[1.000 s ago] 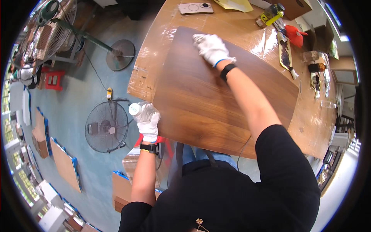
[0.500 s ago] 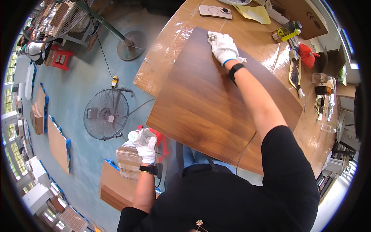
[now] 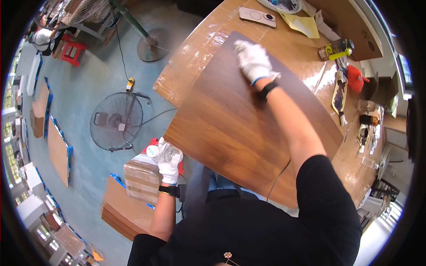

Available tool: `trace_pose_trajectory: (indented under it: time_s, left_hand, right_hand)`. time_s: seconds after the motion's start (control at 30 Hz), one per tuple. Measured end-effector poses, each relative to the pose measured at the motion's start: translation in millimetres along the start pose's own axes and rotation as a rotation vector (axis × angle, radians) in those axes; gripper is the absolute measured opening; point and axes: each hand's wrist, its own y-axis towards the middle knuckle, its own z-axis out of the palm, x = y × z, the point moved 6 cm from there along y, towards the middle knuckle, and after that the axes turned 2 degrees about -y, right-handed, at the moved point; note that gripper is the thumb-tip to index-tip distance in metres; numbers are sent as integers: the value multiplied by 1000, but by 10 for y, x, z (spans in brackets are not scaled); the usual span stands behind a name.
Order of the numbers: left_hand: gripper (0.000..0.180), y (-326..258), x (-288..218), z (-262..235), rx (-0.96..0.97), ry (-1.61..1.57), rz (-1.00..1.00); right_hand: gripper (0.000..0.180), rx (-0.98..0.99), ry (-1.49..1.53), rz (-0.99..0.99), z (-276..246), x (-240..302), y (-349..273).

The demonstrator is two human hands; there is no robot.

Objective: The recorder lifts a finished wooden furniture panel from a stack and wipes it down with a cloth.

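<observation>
My left hand [image 3: 168, 166], in a white glove, grips a clear bottle [image 3: 171, 153] with a white cap beside the near left edge of a brown wood-grain panel [image 3: 230, 128]. The bottle is tilted, its cap pointing left. The panel lies on the wrapped table, its near part reaching over the table's edge toward me. My right hand [image 3: 255, 64], also gloved in white, presses on the panel's far end. It is closed over what looks like a white cloth [image 3: 276, 76], of which a corner sticks out near the wrist; motion blurs the fingers.
On the table [image 3: 182, 66] are a phone [image 3: 257, 17], yellow paper [image 3: 304, 25], a drink bottle [image 3: 336, 49], a red object [image 3: 356, 80] and a brown bottle [image 3: 369, 120]. A floor fan [image 3: 116, 122], a taped carton [image 3: 142, 179] and a red stool [image 3: 72, 52] stand left. A cable [image 3: 278, 179] crosses the panel.
My right hand has shifted slightly on the panel's far end, still pressed to it. My left hand keeps hold of the bottle. The whole view has shifted a little.
</observation>
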Motion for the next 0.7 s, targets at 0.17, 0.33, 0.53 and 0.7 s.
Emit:
trace_pose_trajectory:
  time_s: [0.17, 0.33, 0.53, 0.7]
  left_hand:
    - [65, 25, -70, 21, 46, 70, 127]
    - [77, 25, -69, 45, 68, -60, -30]
    - [95, 133, 171, 42, 179, 97, -293]
    - [60, 136, 255, -53, 138, 111, -50]
  right_hand:
    - [24, 732, 25, -258, 195, 1196, -1041]
    - [26, 91, -162, -386, 357, 457, 108]
    - [41, -107, -245, -129, 308, 131, 560]
    - [31, 346, 26, -323, 634, 1418, -760]
